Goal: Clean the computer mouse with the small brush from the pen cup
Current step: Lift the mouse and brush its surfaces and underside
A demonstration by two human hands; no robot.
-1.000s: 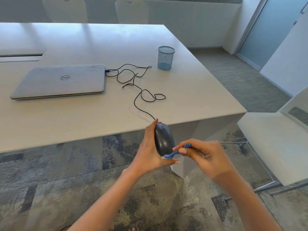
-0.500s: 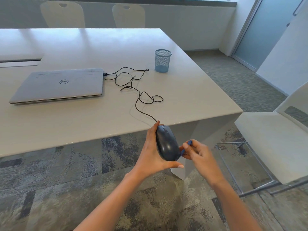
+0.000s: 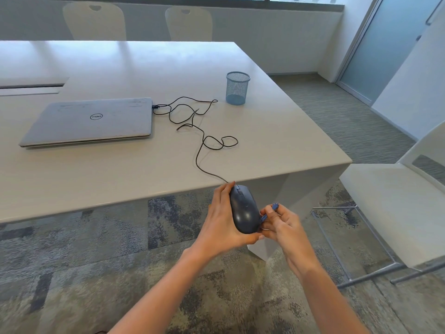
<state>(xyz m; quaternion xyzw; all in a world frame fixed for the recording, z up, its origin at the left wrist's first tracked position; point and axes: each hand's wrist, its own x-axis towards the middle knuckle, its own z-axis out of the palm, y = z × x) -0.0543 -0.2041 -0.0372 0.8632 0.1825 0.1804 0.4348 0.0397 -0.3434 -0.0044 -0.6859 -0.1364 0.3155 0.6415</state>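
Observation:
My left hand (image 3: 222,220) grips a dark wired computer mouse (image 3: 243,209), held in the air just off the table's near edge with its top facing me. My right hand (image 3: 283,226) pinches a small blue brush (image 3: 269,212); the brush head sits against the mouse's right side, mostly hidden by my fingers. The mouse's black cable (image 3: 203,141) runs in loops over the table to a shut grey laptop (image 3: 89,120). A blue mesh pen cup (image 3: 237,89) stands empty near the table's right side.
The big white table (image 3: 120,169) fills the left and middle. A white chair (image 3: 390,208) stands at the right, close to my right arm. Two more chairs (image 3: 190,22) line the far side. Patterned carpet lies below my hands.
My right hand has moved the brush from the mouse's lower front round to its right side. Both hands with the mouse have stayed near the table's edge.

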